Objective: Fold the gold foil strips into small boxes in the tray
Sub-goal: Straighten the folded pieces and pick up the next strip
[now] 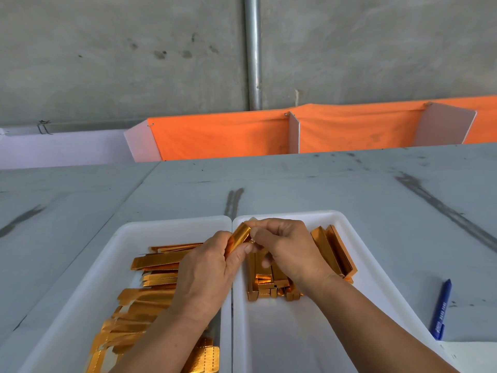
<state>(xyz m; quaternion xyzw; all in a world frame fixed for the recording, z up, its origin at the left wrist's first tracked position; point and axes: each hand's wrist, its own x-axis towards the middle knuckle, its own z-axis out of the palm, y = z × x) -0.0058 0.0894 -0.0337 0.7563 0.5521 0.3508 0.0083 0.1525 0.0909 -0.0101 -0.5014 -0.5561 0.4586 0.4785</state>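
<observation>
Gold flat strips (150,302) lie heaped in the left tray (107,265), nearest me, running from its near edge toward its far end. Above the rims where the two white trays meet, both hands work one piece. The left hand (204,267) curls thumb and fingers round the lower end of the half-folded strip (241,234), and the right hand (285,249) pinches its upper end between thumb and forefinger. The piece tilts up and away, over the far left corner of the right tray (269,332). Under and beyond the right hand, finished boxes (333,249) lie toward that tray's far right side. A blue pen (441,308) rests on the tabletop (322,184), right of the tray and apart from it. Past the tabletop's far edge I see an orange cloth (220,138) and a metal pipe (252,49) on the concrete wall.

I judge the step to be closing an end flap. To do it well, I would grip lightly with the left so the foil walls do not crush. I would press each crease along its score with the right thumb and tuck the tab fully. The box then goes among the finished ones.
</observation>
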